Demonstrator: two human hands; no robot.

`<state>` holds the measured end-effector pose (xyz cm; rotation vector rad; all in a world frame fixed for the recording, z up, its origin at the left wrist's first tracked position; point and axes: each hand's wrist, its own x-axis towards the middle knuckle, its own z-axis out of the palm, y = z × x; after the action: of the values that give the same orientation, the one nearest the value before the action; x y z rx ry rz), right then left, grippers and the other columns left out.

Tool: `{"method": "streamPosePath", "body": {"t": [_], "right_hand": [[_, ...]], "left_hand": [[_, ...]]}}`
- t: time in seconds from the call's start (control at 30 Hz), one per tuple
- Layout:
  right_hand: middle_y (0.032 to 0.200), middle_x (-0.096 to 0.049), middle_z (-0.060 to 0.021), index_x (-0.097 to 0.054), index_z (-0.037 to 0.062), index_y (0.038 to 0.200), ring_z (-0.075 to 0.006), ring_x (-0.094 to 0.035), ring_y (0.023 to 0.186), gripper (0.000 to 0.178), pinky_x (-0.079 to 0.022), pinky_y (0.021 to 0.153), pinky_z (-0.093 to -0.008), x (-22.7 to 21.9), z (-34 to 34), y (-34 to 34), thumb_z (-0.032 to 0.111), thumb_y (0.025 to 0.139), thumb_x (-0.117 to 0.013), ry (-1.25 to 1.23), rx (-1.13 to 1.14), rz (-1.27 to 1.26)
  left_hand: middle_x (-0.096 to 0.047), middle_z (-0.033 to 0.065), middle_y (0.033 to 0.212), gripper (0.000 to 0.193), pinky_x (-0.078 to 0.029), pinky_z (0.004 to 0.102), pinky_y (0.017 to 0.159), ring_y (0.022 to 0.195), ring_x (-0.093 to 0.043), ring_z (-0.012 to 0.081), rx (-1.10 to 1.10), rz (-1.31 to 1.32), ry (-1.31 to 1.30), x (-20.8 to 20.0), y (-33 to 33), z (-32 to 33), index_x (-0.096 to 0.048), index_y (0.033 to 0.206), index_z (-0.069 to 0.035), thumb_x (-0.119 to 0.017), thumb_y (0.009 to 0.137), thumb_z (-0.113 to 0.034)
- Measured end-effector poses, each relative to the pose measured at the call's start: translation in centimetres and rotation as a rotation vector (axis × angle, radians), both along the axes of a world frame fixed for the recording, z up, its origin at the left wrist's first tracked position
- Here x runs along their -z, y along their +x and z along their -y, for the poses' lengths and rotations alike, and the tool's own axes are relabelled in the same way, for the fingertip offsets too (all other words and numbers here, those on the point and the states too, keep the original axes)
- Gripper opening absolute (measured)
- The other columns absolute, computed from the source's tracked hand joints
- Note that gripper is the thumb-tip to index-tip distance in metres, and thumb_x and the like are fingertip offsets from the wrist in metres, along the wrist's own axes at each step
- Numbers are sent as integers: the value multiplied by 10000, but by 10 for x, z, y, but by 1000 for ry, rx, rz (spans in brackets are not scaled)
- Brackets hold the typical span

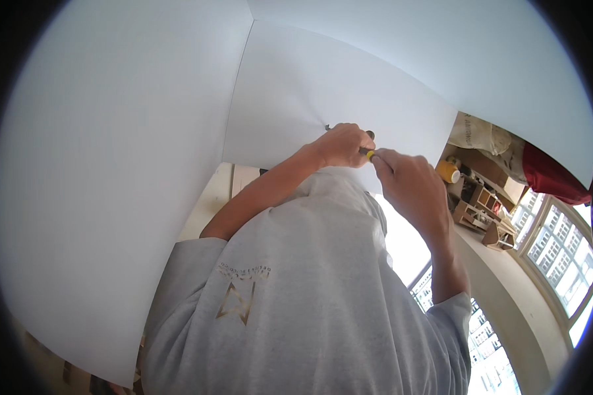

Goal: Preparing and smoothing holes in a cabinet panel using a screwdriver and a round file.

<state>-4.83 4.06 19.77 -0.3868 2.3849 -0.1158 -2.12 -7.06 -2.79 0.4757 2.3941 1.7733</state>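
Observation:
My right hand [412,187] is closed around the handle of what looks like a screwdriver [371,156], with a yellow and dark end showing at my fingers. That end points at my left hand [346,145], whose fingers are curled against a white panel [290,85]. A small dark metal fitting [327,127] sticks out just past my left knuckles, and a round dark part [370,134] shows on their other side. What my left fingers grip is hidden behind the hand.
Large white panels surround my hands, one along the left [99,164] and one above [408,26]. To the right stand wooden shelf boxes [484,201], a yellow container [449,172] and a dark red cloth [550,174], with windows [566,247] below them.

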Motion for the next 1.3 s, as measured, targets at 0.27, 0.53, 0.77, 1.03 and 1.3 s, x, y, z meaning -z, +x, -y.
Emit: {"method": "streamPosePath", "body": {"t": [0.27,0.53,0.77,1.03,1.3], "right_hand": [[878,-736,-183,-680,123,1228,-430,-722,852,250,-564,765,-543,15,-42,45,271,1028,-659,-318,200,-203],[968,-747,-135,-696,56,1110,-355,-743,890,297,-601,778,-468,66,-11,43,284,933,-765,-839,408,-406],[989,-762,-79,-689,76,1142,-314,-754,829,287,-592,708,-428,84,-55,74,247,929,-778,-888,495,-465],[947,-768,-95,-716,75,1120,-318,-759,820,262,-596,722,-433,87,-70,86,270,952,-770,-955,615,-507],[795,-664,-98,-595,54,911,-370,-699,724,272,-550,638,-501,73,-29,45,265,916,-767,-819,28,-526]], "left_hand": [[-573,191,643,194,-427,486,552,599,-560,424,112,-94,5,-3,-4,-6,-590,651,-66,-723,786,-107],[-723,66,1232,319,-545,423,935,1177,-676,230,113,91,188,59,-3,11,-696,1218,-79,-733,910,-154],[-476,143,1641,628,-347,593,1205,1547,-391,403,70,-201,-750,36,22,69,-534,1551,-126,-715,969,-280],[-282,131,1782,631,-206,659,1301,1637,-234,427,41,-258,-1046,45,43,61,-441,1646,-141,-582,1074,-365],[-464,224,1594,482,-340,676,1215,1587,-311,470,-16,-74,-766,86,46,73,-537,1497,-17,-576,1078,-252]]}}
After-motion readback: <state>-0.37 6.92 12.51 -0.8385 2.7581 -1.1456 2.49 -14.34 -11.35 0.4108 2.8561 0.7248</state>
